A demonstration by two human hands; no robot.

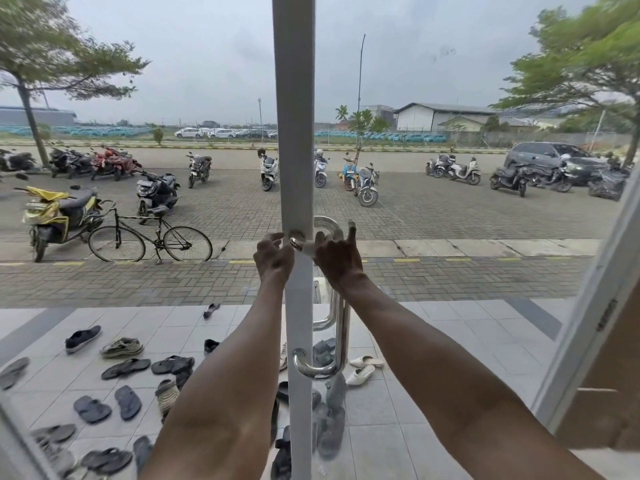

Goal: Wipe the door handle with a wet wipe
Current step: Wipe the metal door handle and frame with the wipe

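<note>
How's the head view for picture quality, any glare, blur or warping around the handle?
Head view: flat overcast daylight, no hard shadows; the steel door handle shows soft highlights, not blinding; both hands, left hand and right hand, are sharp enough; the frame edges and trees smear and bend from the wide lens.

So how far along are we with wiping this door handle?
Early, by the look of it. In hand: the right hand presses a pale wipe against the top bend of the door handle, where it meets the white door frame; the left hand is at the frame beside it. Left: the long upright bar and the bottom bend, both untouched now. Nothing shows which parts are already clean.
</note>
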